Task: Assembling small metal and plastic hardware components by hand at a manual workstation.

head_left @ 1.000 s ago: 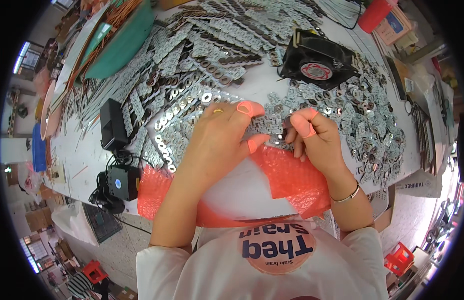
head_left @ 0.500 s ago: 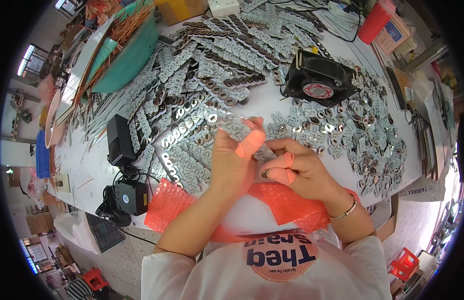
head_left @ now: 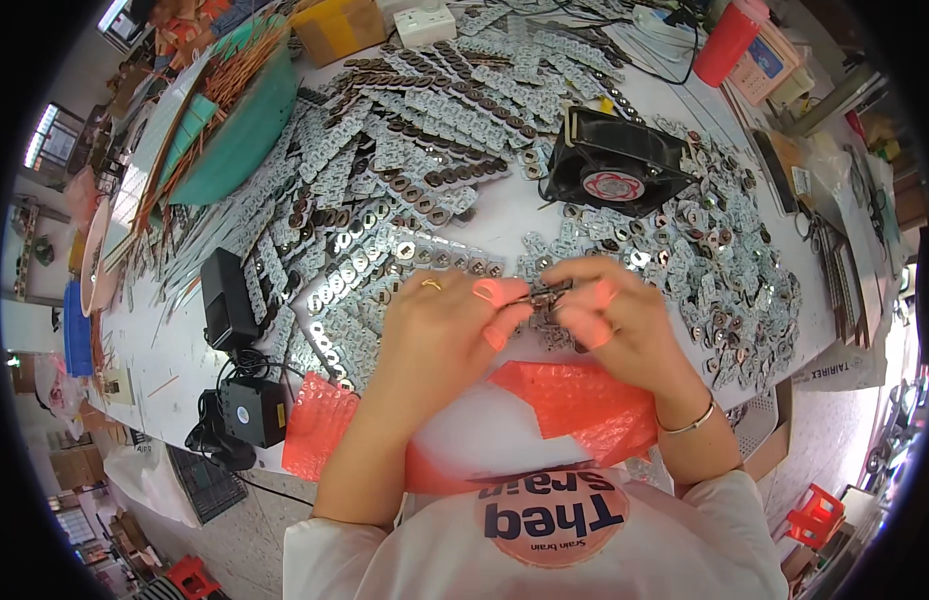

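Above the table's near edge my two hands meet, with orange finger cots on several fingertips. My left hand [head_left: 435,325] is closed, thumb and forefinger pinching the left end of a dark, silvery strip of metal pieces [head_left: 547,296]. The fingers of my right hand [head_left: 625,320] close round its right end. The strip is seen nearly edge-on, partly hidden by the fingers and slightly blurred. Below the hands, red bubble wrap [head_left: 575,395] lies along the table edge. Close beyond them spread silvery strips set with round metal discs [head_left: 360,265].
A black fan [head_left: 620,165] stands beyond my right hand, beside a heap of loose metal pieces [head_left: 735,270]. A black box-shaped device [head_left: 228,300] and a cabled adapter [head_left: 255,410] are at left. A green basin [head_left: 250,130] holds brown strips; a red bottle [head_left: 730,42] stands far right.
The strip, earlier raised with its flat patterned face showing, is now lower and nearly edge-on. My left hand has turned palm down, and both hands' fingertips have come together.
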### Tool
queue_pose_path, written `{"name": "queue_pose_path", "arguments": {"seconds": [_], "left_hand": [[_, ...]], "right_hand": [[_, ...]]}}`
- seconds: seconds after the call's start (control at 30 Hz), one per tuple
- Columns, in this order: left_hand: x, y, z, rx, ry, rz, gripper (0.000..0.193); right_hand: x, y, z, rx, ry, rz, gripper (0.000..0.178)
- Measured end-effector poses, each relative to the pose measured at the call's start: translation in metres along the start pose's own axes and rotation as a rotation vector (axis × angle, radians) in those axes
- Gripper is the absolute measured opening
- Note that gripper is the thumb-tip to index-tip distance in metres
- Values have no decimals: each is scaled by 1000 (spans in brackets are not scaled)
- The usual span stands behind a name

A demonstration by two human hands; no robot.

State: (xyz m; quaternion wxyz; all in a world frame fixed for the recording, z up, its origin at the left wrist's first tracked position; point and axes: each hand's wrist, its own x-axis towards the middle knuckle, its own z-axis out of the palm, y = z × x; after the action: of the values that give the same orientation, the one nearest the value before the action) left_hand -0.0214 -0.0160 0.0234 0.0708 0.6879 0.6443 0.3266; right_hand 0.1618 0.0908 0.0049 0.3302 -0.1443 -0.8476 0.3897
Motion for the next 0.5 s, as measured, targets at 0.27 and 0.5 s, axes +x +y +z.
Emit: {"name": "queue_pose_path", "arguments": {"seconds": [0.27,0.5], "left_hand": [[-3,1,4,-694,-44,-352,16],[-6,-3,17,-294,-96,-111,14]], "right_hand": [[-9,-3,-12,387,19,385,18],[-4,5,-6,45,-26,54,12]]}}
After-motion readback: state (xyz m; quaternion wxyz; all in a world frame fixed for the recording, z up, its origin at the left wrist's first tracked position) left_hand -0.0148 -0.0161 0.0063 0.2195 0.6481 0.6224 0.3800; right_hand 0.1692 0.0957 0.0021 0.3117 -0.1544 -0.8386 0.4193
